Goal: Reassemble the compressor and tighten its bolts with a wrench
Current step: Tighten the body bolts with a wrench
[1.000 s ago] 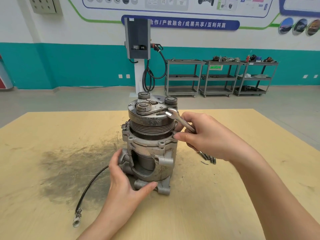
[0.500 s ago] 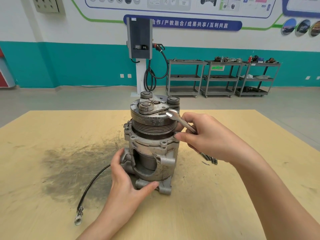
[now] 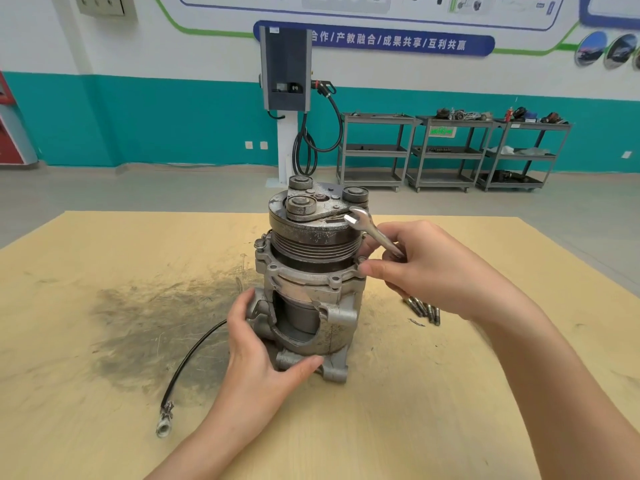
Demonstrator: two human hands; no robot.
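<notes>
At the middle of the yellow table (image 3: 450,393) the compressor (image 3: 308,285) stands upright on its mounting lugs, pulley end up, with a dark smear of grime on the board at its 9 o'clock. The left hand (image 3: 258,358) grips the lower housing from 7 o'clock: its fingers (image 3: 242,306) curl round the casting's left side while the thumb lies across the front foot beneath the cut-away window. The right hand (image 3: 436,271) comes in from 3 o'clock and holds the shaft of an open-ended wrench (image 3: 372,230), its fingers closed round the handle; the wrench head points up toward 10 o'clock and sits at the right edge of the clutch plate on top of the pulley. The tip of the right forefinger touches the flange of the housing just below the grooved pulley, at a bolt hole on its right rim; whether a bolt sits under that fingertip cannot be told. On the table at 4 o'clock from the compressor, partly hidden behind the right wrist, lies a small cluster of loose bolts (image 3: 424,310). A black cable (image 3: 187,362) with a metal terminal trails from the compressor's base toward 7 o'clock.
</notes>
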